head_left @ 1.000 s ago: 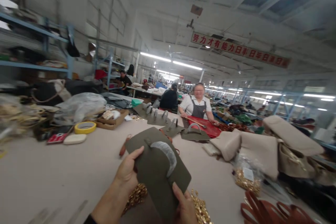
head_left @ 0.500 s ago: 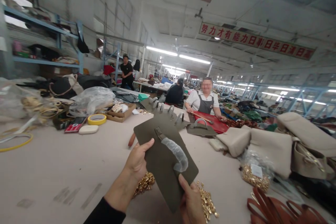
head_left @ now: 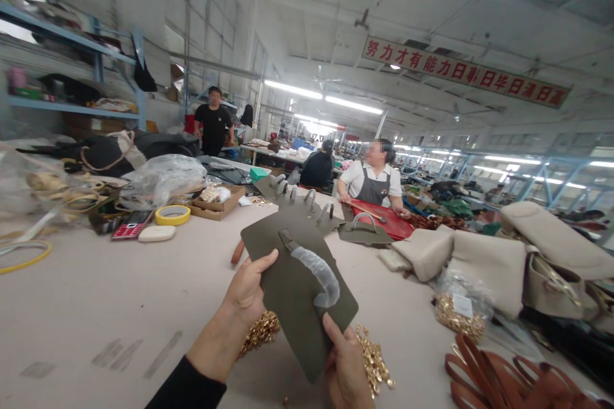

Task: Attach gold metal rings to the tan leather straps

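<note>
Pale worktable [head_left: 182,294] fills the lower frame, grey streaks at lower left. Big workshop behind: blue shelving [head_left: 71,102] upper left, lit ceiling tubes [head_left: 352,105] at centre. Person in grey apron [head_left: 371,186] right of centre, at red sheet [head_left: 396,225]; person in black [head_left: 213,128] left of centre. Yellow tape roll [head_left: 187,218] and cardboard box [head_left: 213,212] mid-left; beige bag pieces [head_left: 489,262] mid-right; brown straps [head_left: 508,380] lower right.

Writing: banner [head_left: 465,72], upper right, red characters starting 努力才有能力; far end blurry. White label [head_left: 463,305] on bag of gold hardware [head_left: 453,326], right side, too small to read.

Olive panel [head_left: 292,297] at lower centre, tilted, above table, with plastic-wrapped handle [head_left: 319,271]. Left hand [head_left: 247,291] pinches its left edge, thumb on top, forearm rising from bottom edge. Right hand [head_left: 348,358] grips the near right edge, thumb by the handle's lower end. Both grips narrow, closed on panel. Loose gold pieces [head_left: 377,364] lie beside right hand.
</note>
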`<control>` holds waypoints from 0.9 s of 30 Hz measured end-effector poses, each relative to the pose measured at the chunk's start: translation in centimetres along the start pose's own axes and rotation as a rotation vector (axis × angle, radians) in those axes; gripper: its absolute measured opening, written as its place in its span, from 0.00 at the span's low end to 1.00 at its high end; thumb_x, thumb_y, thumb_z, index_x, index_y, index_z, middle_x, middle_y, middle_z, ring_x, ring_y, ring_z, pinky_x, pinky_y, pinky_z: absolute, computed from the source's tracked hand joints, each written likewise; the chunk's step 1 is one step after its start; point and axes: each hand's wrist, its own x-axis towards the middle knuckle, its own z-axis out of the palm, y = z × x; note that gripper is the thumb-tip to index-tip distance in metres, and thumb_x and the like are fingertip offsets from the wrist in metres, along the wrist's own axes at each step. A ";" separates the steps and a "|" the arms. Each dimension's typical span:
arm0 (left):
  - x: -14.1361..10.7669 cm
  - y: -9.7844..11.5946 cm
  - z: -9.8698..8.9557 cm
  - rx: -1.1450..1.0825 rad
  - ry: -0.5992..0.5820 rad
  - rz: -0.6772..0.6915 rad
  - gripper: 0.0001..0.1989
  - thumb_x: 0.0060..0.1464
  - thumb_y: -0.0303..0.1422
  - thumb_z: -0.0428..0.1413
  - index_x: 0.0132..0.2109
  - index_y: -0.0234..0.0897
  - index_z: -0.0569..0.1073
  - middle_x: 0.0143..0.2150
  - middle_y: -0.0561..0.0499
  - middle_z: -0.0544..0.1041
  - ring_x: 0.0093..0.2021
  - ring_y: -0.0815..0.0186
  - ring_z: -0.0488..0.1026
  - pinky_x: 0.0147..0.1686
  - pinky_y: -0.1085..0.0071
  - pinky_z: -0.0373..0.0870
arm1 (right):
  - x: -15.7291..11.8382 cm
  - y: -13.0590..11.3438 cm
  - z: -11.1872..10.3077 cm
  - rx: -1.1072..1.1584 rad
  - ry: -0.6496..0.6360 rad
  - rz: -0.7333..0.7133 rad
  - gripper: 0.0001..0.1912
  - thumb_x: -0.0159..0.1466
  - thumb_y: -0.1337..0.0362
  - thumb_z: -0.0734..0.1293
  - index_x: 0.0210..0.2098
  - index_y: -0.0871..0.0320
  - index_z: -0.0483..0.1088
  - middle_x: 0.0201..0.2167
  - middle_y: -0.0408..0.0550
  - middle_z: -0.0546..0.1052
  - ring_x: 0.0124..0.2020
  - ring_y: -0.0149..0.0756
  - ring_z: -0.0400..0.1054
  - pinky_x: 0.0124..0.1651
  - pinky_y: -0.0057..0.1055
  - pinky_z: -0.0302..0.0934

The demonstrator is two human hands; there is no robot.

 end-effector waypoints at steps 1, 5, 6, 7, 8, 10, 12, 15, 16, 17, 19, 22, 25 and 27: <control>0.0 0.0 0.0 -0.002 -0.002 -0.003 0.24 0.47 0.22 0.61 0.53 0.32 0.72 0.44 0.39 0.82 0.43 0.47 0.79 0.43 0.51 0.77 | 0.0 0.0 0.0 -0.006 0.001 -0.001 0.34 0.48 0.56 0.79 0.50 0.63 0.70 0.41 0.55 0.81 0.42 0.49 0.75 0.44 0.41 0.70; -0.1 0.1 0.1 -0.007 -0.011 -0.018 0.25 0.47 0.21 0.61 0.54 0.32 0.71 0.44 0.39 0.82 0.44 0.47 0.79 0.44 0.51 0.77 | 0.1 0.0 0.1 -0.019 0.022 -0.003 0.34 0.46 0.55 0.79 0.48 0.64 0.71 0.39 0.54 0.81 0.45 0.51 0.75 0.47 0.42 0.69; -0.2 0.1 0.1 -0.010 -0.017 -0.027 0.25 0.48 0.22 0.61 0.54 0.32 0.71 0.44 0.38 0.82 0.44 0.47 0.79 0.43 0.52 0.77 | 0.1 -0.1 0.1 -0.011 0.022 -0.004 0.34 0.46 0.55 0.79 0.48 0.64 0.72 0.39 0.54 0.81 0.46 0.51 0.74 0.49 0.42 0.68; -0.2 0.1 0.1 -0.014 -0.022 -0.037 0.25 0.48 0.22 0.61 0.55 0.32 0.71 0.44 0.38 0.82 0.44 0.47 0.79 0.43 0.52 0.77 | 0.0 -0.1 0.2 -0.002 0.017 -0.006 0.34 0.46 0.56 0.79 0.48 0.63 0.72 0.40 0.54 0.81 0.47 0.51 0.74 0.49 0.42 0.68; -0.2 0.2 0.1 -0.017 -0.026 -0.045 0.25 0.48 0.22 0.60 0.55 0.32 0.71 0.44 0.38 0.82 0.44 0.47 0.79 0.43 0.52 0.77 | 0.0 -0.2 0.2 0.004 0.010 -0.008 0.34 0.46 0.55 0.79 0.48 0.63 0.72 0.40 0.54 0.81 0.47 0.51 0.73 0.49 0.42 0.68; -0.3 0.2 0.2 -0.015 -0.021 -0.051 0.24 0.48 0.22 0.60 0.54 0.32 0.71 0.43 0.39 0.82 0.43 0.48 0.79 0.43 0.53 0.77 | 0.0 -0.2 0.3 0.004 0.002 -0.012 0.33 0.46 0.55 0.79 0.48 0.63 0.72 0.41 0.54 0.81 0.46 0.51 0.74 0.49 0.42 0.68; -0.2 0.2 0.2 -0.004 -0.003 -0.042 0.24 0.48 0.22 0.60 0.54 0.32 0.71 0.43 0.39 0.82 0.42 0.48 0.80 0.42 0.53 0.77 | 0.0 -0.3 0.3 -0.005 -0.001 -0.015 0.33 0.47 0.56 0.79 0.49 0.62 0.72 0.42 0.54 0.80 0.45 0.50 0.74 0.48 0.41 0.68; 0.0 0.1 0.0 0.017 0.032 -0.012 0.22 0.49 0.21 0.60 0.53 0.32 0.72 0.42 0.39 0.82 0.41 0.48 0.80 0.42 0.52 0.78 | 0.1 -0.3 0.3 -0.013 0.014 -0.013 0.33 0.46 0.56 0.79 0.48 0.63 0.72 0.41 0.54 0.81 0.45 0.49 0.74 0.48 0.41 0.68; 0.1 0.0 0.0 0.025 0.045 -0.002 0.22 0.49 0.21 0.59 0.53 0.32 0.72 0.41 0.39 0.82 0.40 0.48 0.80 0.41 0.51 0.78 | 0.1 -0.2 0.3 -0.016 0.024 -0.010 0.33 0.45 0.56 0.79 0.48 0.63 0.72 0.40 0.54 0.81 0.45 0.50 0.74 0.48 0.42 0.69; 0.2 0.0 -0.1 0.034 0.061 0.008 0.21 0.49 0.21 0.59 0.52 0.32 0.72 0.39 0.39 0.83 0.38 0.49 0.81 0.40 0.50 0.78 | 0.1 -0.2 0.2 -0.017 0.031 -0.006 0.33 0.45 0.56 0.80 0.47 0.63 0.73 0.39 0.55 0.81 0.44 0.50 0.74 0.47 0.42 0.69; 0.4 -0.1 -0.3 0.047 0.088 0.018 0.19 0.50 0.20 0.58 0.50 0.31 0.72 0.34 0.41 0.83 0.32 0.51 0.81 0.36 0.51 0.79 | 0.0 -0.2 0.2 -0.014 0.038 -0.001 0.33 0.44 0.56 0.80 0.47 0.63 0.73 0.38 0.55 0.81 0.43 0.50 0.75 0.45 0.41 0.70; 0.5 -0.2 -0.4 0.047 0.080 -0.009 0.18 0.50 0.21 0.58 0.50 0.30 0.72 0.32 0.40 0.83 0.29 0.51 0.81 0.33 0.51 0.79 | -0.2 -0.2 0.3 -0.004 0.032 -0.005 0.31 0.44 0.56 0.79 0.45 0.62 0.73 0.38 0.53 0.81 0.40 0.47 0.76 0.42 0.38 0.70; 0.4 0.0 -0.2 0.016 0.039 -0.063 0.20 0.49 0.23 0.59 0.52 0.31 0.72 0.37 0.38 0.83 0.35 0.48 0.81 0.37 0.51 0.78 | -0.1 -0.3 0.4 -0.026 0.027 -0.023 0.28 0.44 0.56 0.79 0.42 0.61 0.74 0.37 0.51 0.81 0.39 0.45 0.76 0.41 0.36 0.70; 0.1 0.1 -0.1 -0.012 0.022 -0.084 0.22 0.49 0.24 0.60 0.53 0.32 0.72 0.39 0.39 0.83 0.38 0.49 0.81 0.40 0.53 0.78 | 0.1 -0.2 0.2 -0.062 0.036 -0.016 0.28 0.43 0.55 0.79 0.40 0.61 0.74 0.36 0.51 0.81 0.39 0.46 0.75 0.40 0.36 0.70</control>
